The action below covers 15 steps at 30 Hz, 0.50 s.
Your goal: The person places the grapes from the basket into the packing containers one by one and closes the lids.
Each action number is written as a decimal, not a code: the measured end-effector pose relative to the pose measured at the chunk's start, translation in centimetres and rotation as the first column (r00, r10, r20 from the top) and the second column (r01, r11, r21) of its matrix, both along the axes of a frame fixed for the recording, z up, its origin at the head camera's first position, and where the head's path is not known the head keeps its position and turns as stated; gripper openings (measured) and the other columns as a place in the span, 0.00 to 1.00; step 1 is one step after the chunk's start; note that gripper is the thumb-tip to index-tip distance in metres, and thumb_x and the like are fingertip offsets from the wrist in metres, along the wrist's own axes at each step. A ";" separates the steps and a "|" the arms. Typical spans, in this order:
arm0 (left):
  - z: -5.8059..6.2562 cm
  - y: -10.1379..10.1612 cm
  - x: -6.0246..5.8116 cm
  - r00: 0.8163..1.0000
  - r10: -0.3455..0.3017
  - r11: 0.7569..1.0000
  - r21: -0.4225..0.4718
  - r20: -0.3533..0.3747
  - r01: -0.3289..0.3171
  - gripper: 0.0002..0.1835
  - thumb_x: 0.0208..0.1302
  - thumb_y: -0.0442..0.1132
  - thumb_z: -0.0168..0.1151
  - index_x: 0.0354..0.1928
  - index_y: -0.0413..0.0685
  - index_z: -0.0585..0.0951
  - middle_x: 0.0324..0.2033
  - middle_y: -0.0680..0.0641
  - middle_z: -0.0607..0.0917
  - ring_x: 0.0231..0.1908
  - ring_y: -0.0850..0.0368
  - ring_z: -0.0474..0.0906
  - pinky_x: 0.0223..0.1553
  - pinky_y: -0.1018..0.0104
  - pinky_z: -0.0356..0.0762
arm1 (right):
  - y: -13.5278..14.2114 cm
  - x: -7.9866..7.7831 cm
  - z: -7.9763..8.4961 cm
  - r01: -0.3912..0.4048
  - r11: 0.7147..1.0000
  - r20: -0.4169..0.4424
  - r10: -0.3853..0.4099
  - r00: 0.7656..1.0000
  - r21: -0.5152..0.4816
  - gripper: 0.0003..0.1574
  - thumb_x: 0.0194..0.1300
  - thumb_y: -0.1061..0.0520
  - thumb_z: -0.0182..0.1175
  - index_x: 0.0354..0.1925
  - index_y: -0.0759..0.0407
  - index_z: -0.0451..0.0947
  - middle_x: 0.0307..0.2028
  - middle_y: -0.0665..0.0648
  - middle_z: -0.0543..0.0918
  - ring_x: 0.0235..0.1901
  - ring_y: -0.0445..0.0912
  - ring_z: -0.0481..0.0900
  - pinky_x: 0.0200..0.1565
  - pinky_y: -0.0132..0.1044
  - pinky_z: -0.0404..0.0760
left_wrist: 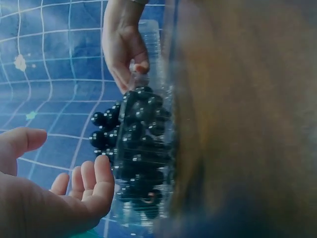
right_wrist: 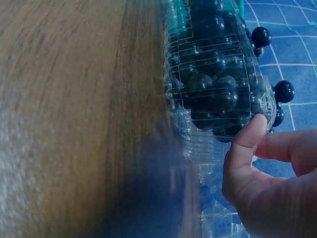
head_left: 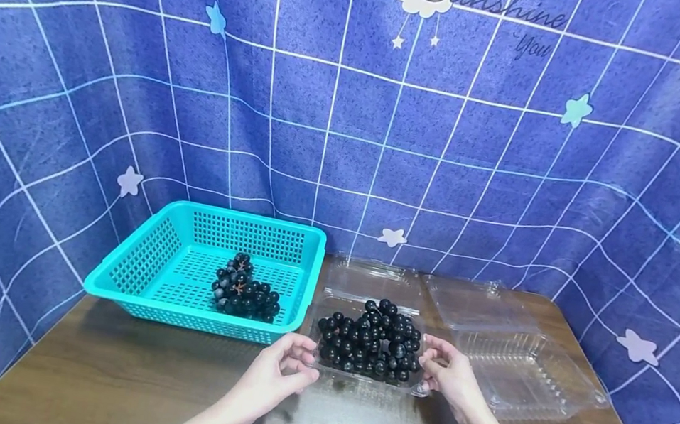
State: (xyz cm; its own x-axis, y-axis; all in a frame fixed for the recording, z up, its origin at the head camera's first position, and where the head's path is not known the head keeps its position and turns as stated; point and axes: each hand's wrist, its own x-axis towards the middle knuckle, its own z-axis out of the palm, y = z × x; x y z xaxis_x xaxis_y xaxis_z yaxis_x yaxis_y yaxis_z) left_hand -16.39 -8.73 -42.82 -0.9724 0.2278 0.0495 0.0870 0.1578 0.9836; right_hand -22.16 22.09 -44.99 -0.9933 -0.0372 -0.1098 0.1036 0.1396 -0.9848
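Observation:
In the head view, a clear plastic clamshell box (head_left: 328, 305) on the table is heaped with dark grapes (head_left: 364, 340), some rising above its rim. Its lid (head_left: 372, 284) lies folded back behind it. At the box's left side is my left hand (head_left: 276, 379), its fingers loosely bent and the thumb apart. The left wrist view shows those fingertips (left_wrist: 103, 171) beside the wall, not wrapped round it. My right hand (head_left: 453, 381) pinches the right rim; its thumb (right_wrist: 255, 129) presses the corner in the right wrist view.
At the left stands a turquoise slotted basket (head_left: 196, 321) with a bunch of dark grapes (head_left: 245, 293) inside. A second clear clamshell box (head_left: 523, 386) sits to the right, its lid (head_left: 476, 305) opened back. Behind the wooden table (head_left: 119, 369) hangs a blue patterned curtain (head_left: 353, 113).

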 end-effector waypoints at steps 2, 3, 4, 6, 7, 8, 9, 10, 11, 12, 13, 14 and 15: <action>-0.2 -0.2 0.0 0.998 -0.002 0.998 0.056 0.068 -0.002 0.26 0.55 0.37 0.66 0.53 0.35 0.69 0.41 0.39 0.77 0.37 0.54 0.78 0.35 0.61 0.81 | 0.0 0.0 -0.1 0.004 1.000 0.000 -0.004 1.000 0.001 0.31 0.61 0.72 0.52 0.63 0.72 0.60 0.34 0.59 0.74 0.22 0.39 0.70 0.22 0.29 0.76; -0.3 -0.3 0.0 0.995 -0.004 0.997 0.082 0.099 -0.004 0.26 0.55 0.37 0.66 0.53 0.34 0.68 0.40 0.40 0.77 0.37 0.54 0.78 0.36 0.59 0.82 | 0.0 -0.1 -0.1 0.004 1.000 0.001 -0.004 1.000 0.000 0.32 0.61 0.72 0.52 0.63 0.72 0.60 0.34 0.59 0.74 0.23 0.39 0.70 0.22 0.29 0.76; -0.4 -0.4 0.0 0.992 -0.005 0.995 0.103 0.126 -0.009 0.27 0.55 0.37 0.66 0.53 0.33 0.68 0.40 0.41 0.77 0.37 0.53 0.78 0.38 0.57 0.82 | 0.1 -0.1 -0.1 0.004 1.000 0.002 -0.004 1.000 -0.001 0.32 0.61 0.72 0.53 0.63 0.72 0.60 0.34 0.59 0.74 0.22 0.39 0.70 0.22 0.29 0.76; -0.7 -0.6 -0.2 0.985 -0.006 0.991 0.133 0.172 -0.017 0.27 0.56 0.37 0.65 0.53 0.32 0.67 0.38 0.43 0.77 0.38 0.52 0.78 0.39 0.55 0.81 | 0.1 -0.1 -0.2 0.006 1.000 0.004 -0.006 1.000 -0.003 0.32 0.61 0.72 0.53 0.63 0.72 0.60 0.33 0.58 0.73 0.22 0.39 0.70 0.22 0.29 0.76; -0.8 -0.7 -0.3 0.981 -0.006 0.989 0.147 0.193 -0.023 0.27 0.56 0.37 0.64 0.53 0.31 0.66 0.38 0.44 0.77 0.38 0.52 0.78 0.40 0.55 0.81 | 0.1 -0.1 -0.2 0.008 1.000 0.007 -0.008 1.000 -0.007 0.32 0.61 0.71 0.53 0.63 0.71 0.61 0.33 0.58 0.73 0.22 0.39 0.70 0.22 0.29 0.76; -1.0 -0.7 -0.3 0.977 -0.008 0.987 0.161 0.213 -0.027 0.26 0.56 0.37 0.64 0.53 0.31 0.66 0.37 0.45 0.77 0.38 0.52 0.78 0.40 0.55 0.81 | 0.1 -0.2 -0.2 0.008 1.000 0.010 -0.008 1.000 -0.010 0.32 0.61 0.71 0.53 0.63 0.71 0.61 0.33 0.58 0.73 0.22 0.39 0.69 0.22 0.29 0.76; -1.1 -0.8 -0.4 0.972 -0.008 0.984 0.175 0.233 -0.034 0.26 0.56 0.36 0.63 0.53 0.31 0.66 0.37 0.45 0.78 0.37 0.53 0.77 0.39 0.57 0.81 | 0.1 -0.2 -0.2 0.004 1.000 0.009 -0.004 1.000 -0.010 0.32 0.61 0.71 0.54 0.63 0.71 0.61 0.32 0.57 0.73 0.22 0.39 0.69 0.22 0.29 0.76; -1.3 -0.9 -0.5 0.967 -0.010 0.981 0.189 0.253 -0.039 0.26 0.57 0.36 0.62 0.53 0.30 0.65 0.36 0.45 0.78 0.37 0.54 0.77 0.39 0.58 0.82 | 0.1 -0.2 -0.2 0.001 1.000 0.008 -0.001 1.000 -0.011 0.32 0.61 0.71 0.54 0.63 0.71 0.61 0.32 0.57 0.72 0.22 0.39 0.69 0.21 0.28 0.76; -1.5 -0.9 -0.6 0.962 -0.011 0.978 0.202 0.273 -0.046 0.25 0.57 0.36 0.61 0.53 0.30 0.65 0.36 0.45 0.78 0.36 0.54 0.77 0.38 0.60 0.82 | 0.1 -0.2 -0.3 0.000 1.000 0.008 0.001 1.000 -0.016 0.32 0.61 0.71 0.53 0.63 0.71 0.60 0.32 0.56 0.73 0.22 0.39 0.69 0.21 0.29 0.76; -1.7 -0.9 -0.7 0.956 -0.015 0.975 0.216 0.295 -0.052 0.25 0.57 0.35 0.61 0.52 0.30 0.64 0.35 0.46 0.78 0.36 0.55 0.77 0.37 0.62 0.81 | 0.1 -0.2 -0.3 -0.005 1.000 0.007 0.005 1.000 -0.022 0.31 0.62 0.71 0.53 0.63 0.71 0.60 0.32 0.56 0.73 0.22 0.39 0.69 0.21 0.28 0.76; -1.8 -0.9 -0.8 0.949 -0.020 0.971 0.231 0.315 -0.057 0.24 0.58 0.35 0.60 0.52 0.30 0.64 0.35 0.46 0.78 0.35 0.56 0.76 0.37 0.63 0.81 | 0.1 -0.2 -0.3 -0.007 1.000 0.009 0.007 1.000 -0.029 0.31 0.62 0.71 0.53 0.64 0.71 0.60 0.32 0.56 0.73 0.22 0.39 0.69 0.21 0.28 0.75; -2.0 -0.9 -1.0 0.942 -0.026 0.967 0.247 0.334 -0.061 0.24 0.58 0.35 0.59 0.52 0.31 0.63 0.35 0.45 0.78 0.35 0.56 0.76 0.37 0.63 0.81 | 0.1 -0.1 -0.3 -0.013 0.999 0.010 0.013 1.000 -0.034 0.31 0.62 0.71 0.52 0.64 0.71 0.60 0.32 0.56 0.73 0.22 0.39 0.69 0.21 0.28 0.75; -2.1 -0.8 -1.1 0.936 -0.034 0.962 0.265 0.350 -0.064 0.24 0.59 0.34 0.59 0.52 0.31 0.62 0.36 0.45 0.77 0.35 0.56 0.76 0.37 0.63 0.81 | 0.1 -0.1 -0.3 -0.013 0.999 0.010 0.013 1.000 -0.037 0.31 0.62 0.72 0.52 0.64 0.71 0.59 0.32 0.56 0.73 0.21 0.39 0.69 0.21 0.28 0.75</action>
